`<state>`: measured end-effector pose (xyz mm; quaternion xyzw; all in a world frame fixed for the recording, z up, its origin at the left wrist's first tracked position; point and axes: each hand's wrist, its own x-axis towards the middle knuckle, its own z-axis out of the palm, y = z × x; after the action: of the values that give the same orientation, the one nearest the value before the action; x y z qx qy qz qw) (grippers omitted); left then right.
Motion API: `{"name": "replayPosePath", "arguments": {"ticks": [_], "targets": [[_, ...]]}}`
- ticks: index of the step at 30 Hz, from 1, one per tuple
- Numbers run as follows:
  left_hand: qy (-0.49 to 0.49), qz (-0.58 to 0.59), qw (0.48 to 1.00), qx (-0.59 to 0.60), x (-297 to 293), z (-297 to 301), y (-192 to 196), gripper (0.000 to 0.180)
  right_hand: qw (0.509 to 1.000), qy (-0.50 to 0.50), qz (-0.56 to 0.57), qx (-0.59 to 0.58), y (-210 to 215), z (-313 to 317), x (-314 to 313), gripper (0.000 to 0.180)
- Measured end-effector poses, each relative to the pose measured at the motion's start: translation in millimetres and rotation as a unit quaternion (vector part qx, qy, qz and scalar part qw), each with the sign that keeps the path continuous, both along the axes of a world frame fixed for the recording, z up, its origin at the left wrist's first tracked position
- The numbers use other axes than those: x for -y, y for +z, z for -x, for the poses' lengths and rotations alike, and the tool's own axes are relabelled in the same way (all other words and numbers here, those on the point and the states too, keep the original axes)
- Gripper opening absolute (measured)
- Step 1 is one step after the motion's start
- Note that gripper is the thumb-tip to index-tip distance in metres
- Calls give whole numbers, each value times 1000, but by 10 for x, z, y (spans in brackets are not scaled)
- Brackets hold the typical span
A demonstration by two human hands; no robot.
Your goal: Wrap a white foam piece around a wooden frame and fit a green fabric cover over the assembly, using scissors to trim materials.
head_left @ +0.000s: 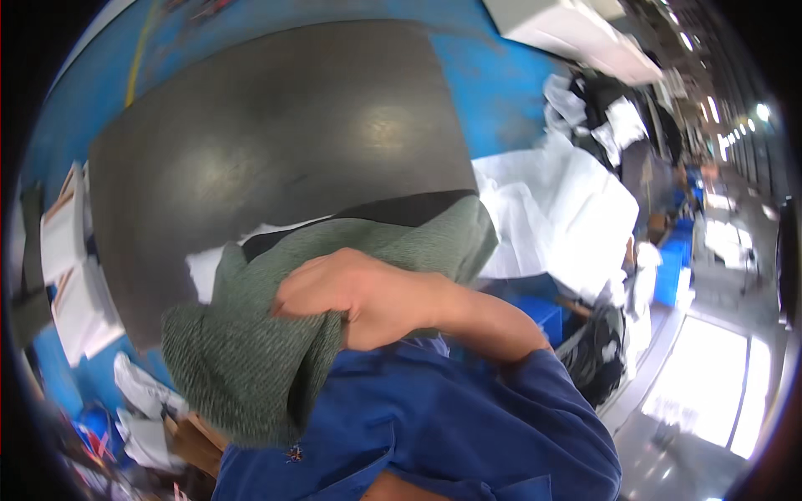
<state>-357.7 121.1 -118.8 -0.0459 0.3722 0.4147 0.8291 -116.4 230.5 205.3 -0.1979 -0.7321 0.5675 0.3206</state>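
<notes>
Green knitted cloth [251, 351], bunched and hanging in folds close against the chest, over the front of a blue work shirt [434, 426]; gripped near its middle by the right hand [351, 296], fingers curled tight into the fabric, knuckles up, forearm running back to the lower right into a rolled blue sleeve; left hand nowhere in view. Upper edge of the cloth spread toward the right, overlapping a strip of black fabric [401, 209] and a scrap of white fabric [205, 271] at the near edge of a large dark grey table [267, 125]; lower folds hanging off the table edge. Just beside the table on the left, flat white bundles [71, 267] stacked in a row; lower left, crumpled white pieces [142, 392] and brown cardboard [196, 442] on the floor. To the right of the table, a big heap of white cloth [568, 209], with blue crates [672, 267] beyond it. Farther off, blue floor [493, 83] around the table, a white machine casing [576, 33] at the top, and a long aisle with ceiling lights [735, 125] fading into the right rim.
</notes>
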Motion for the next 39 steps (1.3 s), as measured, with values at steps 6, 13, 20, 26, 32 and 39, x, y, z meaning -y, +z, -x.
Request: {"name": "replayPosePath", "arguments": {"ticks": [6,13,20,26,32,39], "targets": [[-254,26,964,-80,-102,-911,-177,54,998,-18,0,-65,49,-208,-130,44],[-357,4,927,-116,-263,-1697,-492,54,979,-82,-4,-188,-100,-214,-342,34],[-355,8,925,-134,-278,-1877,-571,54,984,-30,84,-155,-130,-187,-399,38],[-329,8,940,-93,-144,-1975,-372,54,979,44,124,-153,-203,-188,-457,27],[-251,-50,965,50,-124,-2027,10,54,993,55,97,42,-401,-285,-677,28],[-33,-113,963,243,-200,-1399,308,54,983,60,151,82,-237,-71,-561,37]]}}
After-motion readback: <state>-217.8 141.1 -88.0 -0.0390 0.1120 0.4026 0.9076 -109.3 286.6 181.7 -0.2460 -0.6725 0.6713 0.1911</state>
